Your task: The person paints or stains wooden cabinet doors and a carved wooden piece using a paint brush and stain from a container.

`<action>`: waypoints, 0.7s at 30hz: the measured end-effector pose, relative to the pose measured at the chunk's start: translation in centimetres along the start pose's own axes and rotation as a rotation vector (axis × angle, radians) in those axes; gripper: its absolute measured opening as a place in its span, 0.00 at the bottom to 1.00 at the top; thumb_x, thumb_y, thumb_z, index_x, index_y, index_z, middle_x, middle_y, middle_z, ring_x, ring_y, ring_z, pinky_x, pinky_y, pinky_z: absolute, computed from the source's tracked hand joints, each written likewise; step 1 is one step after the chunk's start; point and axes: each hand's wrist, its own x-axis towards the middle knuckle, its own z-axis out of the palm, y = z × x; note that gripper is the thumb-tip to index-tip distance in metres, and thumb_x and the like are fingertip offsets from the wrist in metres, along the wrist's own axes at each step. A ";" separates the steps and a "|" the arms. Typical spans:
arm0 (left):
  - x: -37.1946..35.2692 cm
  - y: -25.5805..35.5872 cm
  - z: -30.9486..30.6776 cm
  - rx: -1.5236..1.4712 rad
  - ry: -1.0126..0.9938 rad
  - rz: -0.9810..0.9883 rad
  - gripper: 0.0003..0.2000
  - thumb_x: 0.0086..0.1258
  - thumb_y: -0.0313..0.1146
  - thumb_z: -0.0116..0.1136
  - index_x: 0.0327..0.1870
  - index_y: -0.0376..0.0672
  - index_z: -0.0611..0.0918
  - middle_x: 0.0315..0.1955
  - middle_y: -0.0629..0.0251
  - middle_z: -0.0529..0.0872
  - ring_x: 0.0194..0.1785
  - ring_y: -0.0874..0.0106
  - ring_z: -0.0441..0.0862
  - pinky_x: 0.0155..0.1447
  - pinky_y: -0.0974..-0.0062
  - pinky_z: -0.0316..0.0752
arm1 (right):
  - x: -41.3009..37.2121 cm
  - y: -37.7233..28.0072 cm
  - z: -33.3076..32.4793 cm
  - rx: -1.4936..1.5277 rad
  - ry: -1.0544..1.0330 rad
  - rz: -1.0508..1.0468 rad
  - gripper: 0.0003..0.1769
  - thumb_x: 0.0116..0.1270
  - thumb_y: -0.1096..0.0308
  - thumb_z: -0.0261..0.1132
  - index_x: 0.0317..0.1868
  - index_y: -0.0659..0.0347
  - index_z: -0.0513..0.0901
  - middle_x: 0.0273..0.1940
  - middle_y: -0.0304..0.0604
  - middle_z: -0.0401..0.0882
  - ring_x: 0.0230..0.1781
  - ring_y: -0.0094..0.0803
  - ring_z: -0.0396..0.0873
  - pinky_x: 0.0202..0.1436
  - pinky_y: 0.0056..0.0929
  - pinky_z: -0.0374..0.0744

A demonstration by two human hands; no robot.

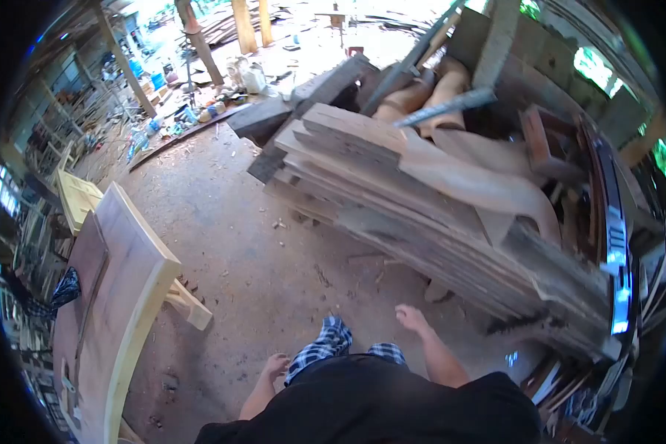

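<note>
My left hand (277, 364) hangs low beside my plaid trousers (324, 345), its fingers loosely bent and nothing visible in it. My right hand (411, 318) is held a little forward on the other side, with nothing seen between its relaxed fingers. It touches nothing and is nearest to a stack of wooden boards (414, 214). Left of me stands a workbench with a pale wooden edge (146, 288), apart from my left hand.
Curved wooden pieces (488, 181) and a grey bar (451, 106) lie on the stack. Under the bench a wooden leg (191, 307) juts out. Wood chips dot the concrete floor (222, 222). Bottles and clutter (200, 111) line the back left, near posts.
</note>
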 end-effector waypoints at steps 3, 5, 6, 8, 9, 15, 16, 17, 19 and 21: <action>1.5 9.4 -5.2 -0.263 0.159 0.103 0.24 0.66 0.28 0.56 0.65 0.42 0.71 0.41 0.60 0.83 0.34 0.71 0.82 0.33 0.75 0.78 | 4.6 -0.3 2.7 -0.067 -0.225 0.084 0.19 0.63 0.57 0.59 0.53 0.52 0.83 0.44 0.49 0.85 0.46 0.43 0.84 0.50 0.39 0.80; 2.8 13.0 -7.1 -0.240 0.274 0.124 0.22 0.66 0.27 0.55 0.63 0.40 0.72 0.38 0.62 0.83 0.31 0.74 0.81 0.29 0.76 0.76 | 4.3 1.1 2.8 -0.104 -0.346 0.200 0.18 0.62 0.57 0.60 0.50 0.52 0.84 0.43 0.48 0.85 0.44 0.42 0.84 0.49 0.38 0.80; 3.8 16.0 -7.0 -0.247 0.236 0.081 0.22 0.66 0.28 0.55 0.62 0.40 0.73 0.39 0.62 0.83 0.30 0.74 0.80 0.29 0.76 0.75 | 5.3 2.8 1.9 -0.157 -0.346 0.245 0.18 0.62 0.56 0.60 0.49 0.52 0.85 0.43 0.48 0.86 0.43 0.40 0.85 0.48 0.37 0.80; 5.7 20.3 -8.1 -0.139 0.178 0.047 0.21 0.66 0.29 0.56 0.62 0.41 0.73 0.40 0.62 0.84 0.32 0.74 0.81 0.31 0.76 0.75 | 5.5 2.2 0.8 -0.170 -0.254 0.406 0.18 0.60 0.57 0.61 0.48 0.51 0.86 0.42 0.47 0.86 0.42 0.39 0.85 0.48 0.36 0.80; 7.0 22.3 -8.3 -0.117 0.150 0.071 0.21 0.67 0.30 0.57 0.62 0.41 0.73 0.41 0.62 0.84 0.34 0.73 0.82 0.32 0.76 0.76 | 5.8 1.8 0.3 -0.117 -0.212 0.489 0.18 0.59 0.57 0.60 0.47 0.50 0.86 0.42 0.46 0.86 0.42 0.39 0.85 0.48 0.36 0.80; 14.3 34.6 -7.8 0.037 0.003 0.237 0.24 0.67 0.34 0.59 0.64 0.44 0.73 0.48 0.59 0.85 0.40 0.71 0.84 0.39 0.74 0.78 | 15.9 -1.9 -1.5 -0.092 -0.049 0.543 0.16 0.61 0.58 0.57 0.45 0.49 0.86 0.41 0.47 0.86 0.45 0.46 0.84 0.50 0.42 0.80; 14.7 36.9 -7.7 0.035 0.022 0.246 0.24 0.67 0.34 0.59 0.64 0.44 0.73 0.48 0.59 0.85 0.40 0.71 0.84 0.39 0.74 0.78 | 19.2 -4.8 -2.9 -0.114 0.052 0.442 0.16 0.62 0.58 0.56 0.45 0.50 0.86 0.41 0.48 0.86 0.45 0.48 0.83 0.50 0.44 0.80; 14.5 38.8 -7.4 0.021 0.014 0.224 0.24 0.67 0.35 0.59 0.64 0.44 0.73 0.48 0.59 0.85 0.40 0.71 0.85 0.40 0.74 0.78 | 22.7 -8.0 -4.5 -0.093 0.078 0.364 0.16 0.63 0.59 0.56 0.45 0.51 0.86 0.43 0.49 0.85 0.45 0.50 0.82 0.50 0.46 0.79; 14.2 42.3 -7.9 0.011 0.010 0.201 0.23 0.67 0.35 0.60 0.64 0.45 0.74 0.48 0.59 0.85 0.41 0.71 0.85 0.41 0.74 0.78 | 29.5 -15.1 -7.9 -0.021 0.168 0.192 0.15 0.65 0.60 0.54 0.46 0.51 0.85 0.46 0.50 0.83 0.47 0.53 0.80 0.51 0.49 0.78; 15.0 46.0 -9.5 0.265 -0.056 0.193 0.23 0.66 0.36 0.60 0.63 0.44 0.76 0.46 0.58 0.86 0.41 0.71 0.85 0.44 0.73 0.79 | 37.3 -19.6 -9.7 -0.007 0.316 -0.111 0.14 0.66 0.65 0.55 0.46 0.53 0.84 0.44 0.50 0.83 0.45 0.51 0.81 0.48 0.48 0.79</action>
